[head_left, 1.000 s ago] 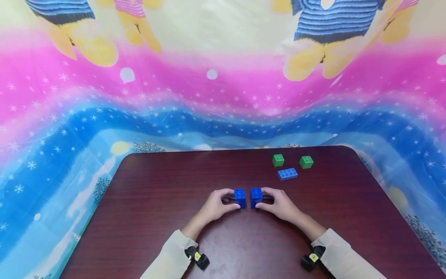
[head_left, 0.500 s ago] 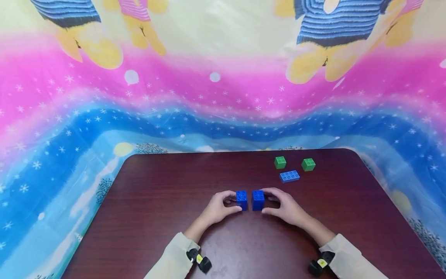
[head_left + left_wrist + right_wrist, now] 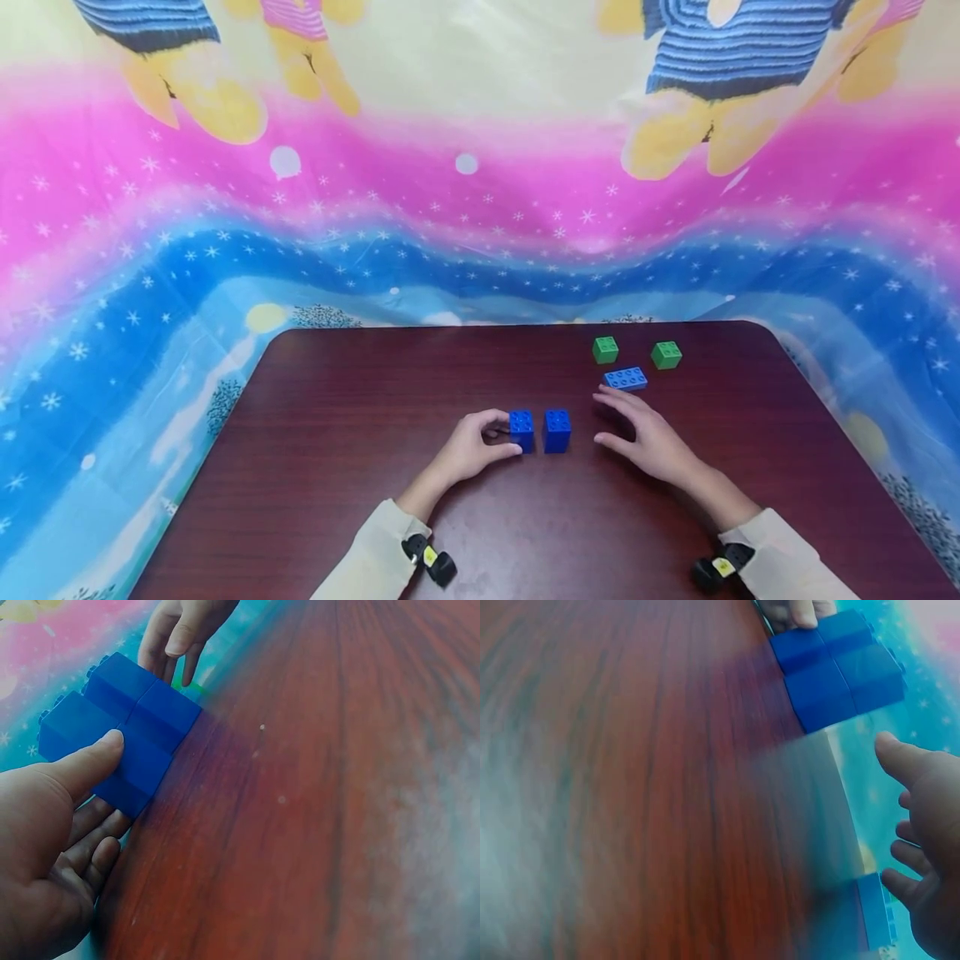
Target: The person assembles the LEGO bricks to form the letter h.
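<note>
**Where printed cloth (image 3: 480,196) hangs, a dark tabletop (image 3: 375,367) stretches out**

While the right hand (image 3: 651,437) stands to one side with its grip spread, the left hand (image 3: 472,442) pinches one blue block (image 3: 522,429) in its grip, upright near the middle of the tabletop. Just beside that, a second blue block (image 3: 557,433) stands upright. Near the right hand's fingertips lies a flat light-blue brick (image 3: 626,378); whether they touch, I cannot tell. Beyond sit two smaller green bricks (image 3: 667,356), slightly apart.
</note>
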The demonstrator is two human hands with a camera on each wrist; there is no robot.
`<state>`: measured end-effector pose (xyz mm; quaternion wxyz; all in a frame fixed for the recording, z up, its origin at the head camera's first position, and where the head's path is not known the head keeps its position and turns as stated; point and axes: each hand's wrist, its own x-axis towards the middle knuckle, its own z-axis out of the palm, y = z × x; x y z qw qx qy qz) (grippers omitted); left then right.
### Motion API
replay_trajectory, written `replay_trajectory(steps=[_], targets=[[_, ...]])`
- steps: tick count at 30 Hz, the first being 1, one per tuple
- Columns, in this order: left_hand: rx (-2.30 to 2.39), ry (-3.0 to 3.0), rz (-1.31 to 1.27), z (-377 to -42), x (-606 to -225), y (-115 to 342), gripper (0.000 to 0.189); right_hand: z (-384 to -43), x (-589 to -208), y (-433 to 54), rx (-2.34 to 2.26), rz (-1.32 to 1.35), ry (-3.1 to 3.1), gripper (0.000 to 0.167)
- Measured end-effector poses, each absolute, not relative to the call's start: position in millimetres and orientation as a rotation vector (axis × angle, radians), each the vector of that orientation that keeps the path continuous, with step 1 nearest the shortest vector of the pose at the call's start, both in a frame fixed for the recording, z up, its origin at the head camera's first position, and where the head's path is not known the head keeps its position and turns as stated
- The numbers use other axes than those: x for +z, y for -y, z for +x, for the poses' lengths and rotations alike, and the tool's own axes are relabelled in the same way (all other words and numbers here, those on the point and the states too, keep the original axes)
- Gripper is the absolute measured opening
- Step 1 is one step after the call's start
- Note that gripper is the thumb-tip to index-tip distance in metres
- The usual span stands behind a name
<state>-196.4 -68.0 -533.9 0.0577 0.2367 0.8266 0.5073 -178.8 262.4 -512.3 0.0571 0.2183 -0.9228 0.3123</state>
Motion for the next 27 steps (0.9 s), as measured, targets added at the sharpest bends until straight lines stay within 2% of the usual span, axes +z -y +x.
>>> replay_trajectory(steps=[27], targets=[[1.539, -2.511, 0.743, -197.3, -533.0, 68.2, 0.04, -211.2, -514.3, -311.6, 0.956, 0.402, 2.878, 0.079]])
